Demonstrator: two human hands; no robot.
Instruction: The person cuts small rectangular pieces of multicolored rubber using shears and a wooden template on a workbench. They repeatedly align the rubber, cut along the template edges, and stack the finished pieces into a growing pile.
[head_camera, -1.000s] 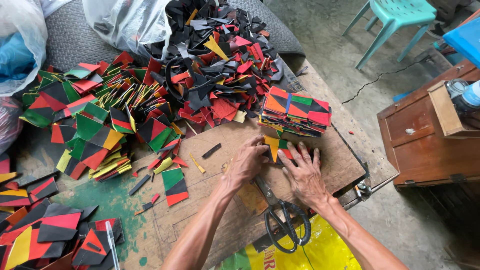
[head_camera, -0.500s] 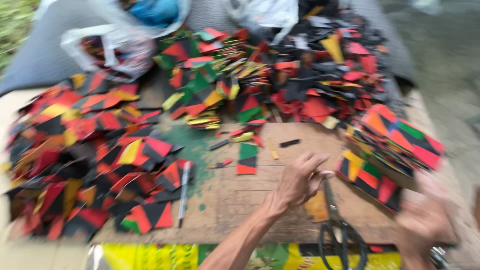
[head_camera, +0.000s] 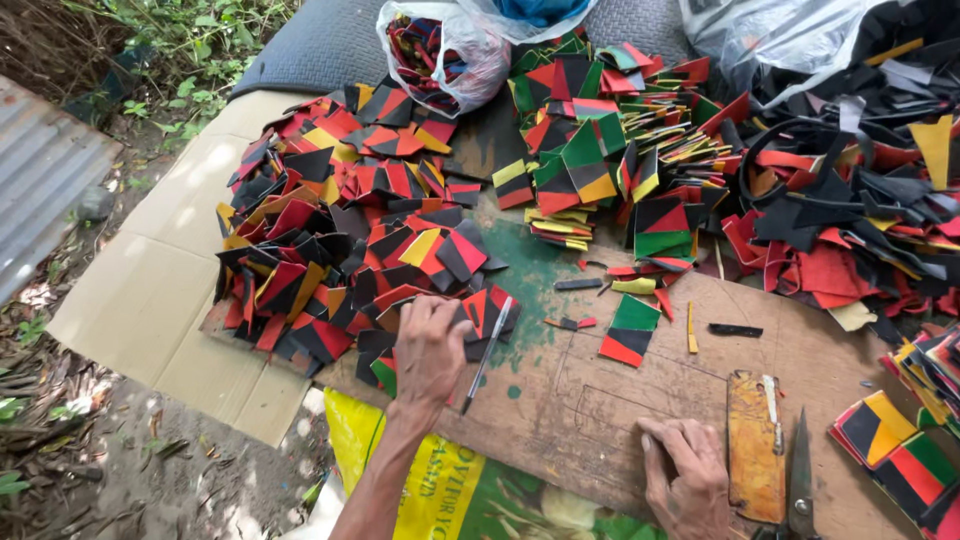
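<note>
The left hand (head_camera: 430, 345) lies palm down on the near edge of the heap of cut pieces (head_camera: 340, 250) — red, black, yellow and green — with its fingers curled over a few of them, though whether it truly grips one I cannot tell. Just beside it on the right a pen (head_camera: 487, 355) lies on the worktop (head_camera: 600, 400), its long axis running from near-left up to far-right, touching the heap's edge. The right hand (head_camera: 685, 480) rests open and flat on the board, holding nothing, well apart from the heap — the left hand is the nearer one. Scissors (head_camera: 800, 480) and an orange template (head_camera: 752, 445) lie just right of the right hand.
</note>
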